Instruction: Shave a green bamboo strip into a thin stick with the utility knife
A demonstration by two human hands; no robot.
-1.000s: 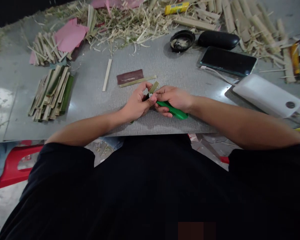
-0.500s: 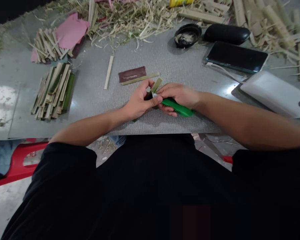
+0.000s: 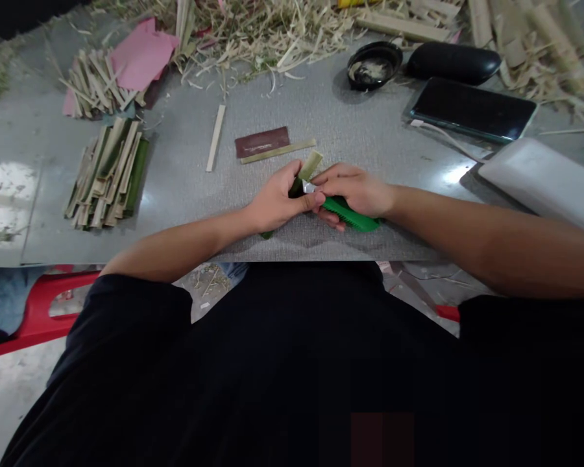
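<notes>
The left arm (image 3: 189,241) and right arm (image 3: 452,227) slant inward; the left grip (image 3: 279,200) is curled, thumb (image 3: 305,202) stretched toward the right grip (image 3: 355,189), whose fingers (image 3: 338,171) are bent.

Workshop: shavings (image 3: 272,29) across the table (image 3: 185,181).

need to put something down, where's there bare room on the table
Bare patches: between the strip bundle and the lone pale strip; between the brown piece and the black bowl; and between the right hand and the phone. Crowded: the far side, heaped with shavings, and the right, where phone, black case and white block sit close.
</notes>
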